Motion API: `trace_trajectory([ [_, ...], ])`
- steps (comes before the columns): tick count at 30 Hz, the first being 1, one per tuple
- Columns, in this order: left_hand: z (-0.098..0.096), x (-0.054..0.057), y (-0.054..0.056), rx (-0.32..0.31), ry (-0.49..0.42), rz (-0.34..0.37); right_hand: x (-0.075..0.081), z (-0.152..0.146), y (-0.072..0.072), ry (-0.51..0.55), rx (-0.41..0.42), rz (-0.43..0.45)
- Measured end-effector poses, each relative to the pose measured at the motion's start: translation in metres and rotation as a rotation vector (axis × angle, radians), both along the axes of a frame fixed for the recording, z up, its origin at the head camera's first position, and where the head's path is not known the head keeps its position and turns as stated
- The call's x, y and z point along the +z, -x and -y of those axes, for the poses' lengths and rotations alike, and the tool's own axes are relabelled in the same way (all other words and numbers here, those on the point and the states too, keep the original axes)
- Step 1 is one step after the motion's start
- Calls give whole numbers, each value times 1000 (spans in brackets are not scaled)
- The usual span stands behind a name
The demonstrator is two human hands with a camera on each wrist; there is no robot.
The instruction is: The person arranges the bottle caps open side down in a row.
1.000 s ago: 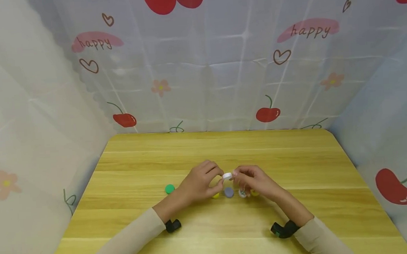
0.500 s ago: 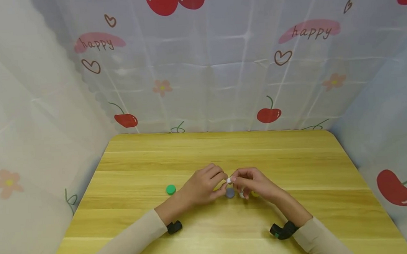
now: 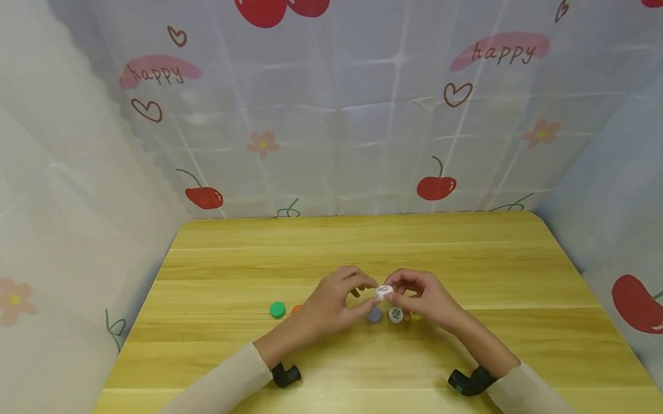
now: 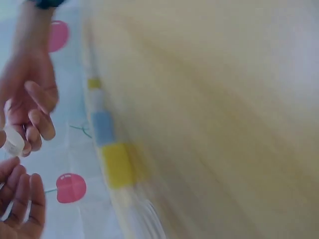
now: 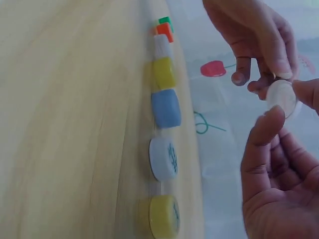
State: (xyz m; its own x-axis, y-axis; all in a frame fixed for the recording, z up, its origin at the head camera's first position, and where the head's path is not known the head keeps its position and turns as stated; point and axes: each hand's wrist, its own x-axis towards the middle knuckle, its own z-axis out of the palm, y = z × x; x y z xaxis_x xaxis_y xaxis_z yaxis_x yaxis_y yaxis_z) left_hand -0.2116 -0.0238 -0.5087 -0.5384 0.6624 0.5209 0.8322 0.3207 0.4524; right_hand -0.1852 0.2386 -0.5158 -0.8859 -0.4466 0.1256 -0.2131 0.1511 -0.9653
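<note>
Both hands meet over the table at a small white bottle cap (image 3: 384, 292), held up with its marked top showing in the head view. My left hand (image 3: 336, 300) pinches its left side between thumb and finger. From the right, my right hand (image 3: 426, 294) pinches its other side. The right wrist view shows the round face of the white cap (image 5: 282, 97) between the fingertips. Below the hands lie a blue-grey cap (image 3: 373, 315), a white cap with dark print (image 3: 395, 315) and a yellow cap (image 3: 415, 316), partly hidden by the right hand.
A row of caps runs along the wooden table (image 3: 340, 381): a green cap (image 3: 277, 310), an orange cap (image 3: 297, 309), another white cap (image 5: 162, 46) and a second yellow cap (image 5: 164, 72) are among them. A cherry-printed curtain (image 3: 333, 138) encloses the back and sides.
Both hands have shifted the white cap slightly right and turned it, so its marked top now faces the head camera. The orange cap has come into view beside the left forearm.
</note>
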Motion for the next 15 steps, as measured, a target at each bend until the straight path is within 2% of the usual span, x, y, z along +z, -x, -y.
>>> trace_trajectory([
  [1,-1,1,-1,1,-29,98,1,-1,-2,-4,-19,-48],
  [3,-2,4,-2,2,-76,239,2,-1,-5,-23,-55,-144],
  [5,-2,5,-2,-6,-99,289,3,-1,-8,-32,-77,-224],
  [9,-4,5,-2,-32,-125,247,1,-2,-12,-36,-105,-330],
  [15,-8,5,-3,-58,-129,176,-1,-6,-15,-46,-117,-368],
])
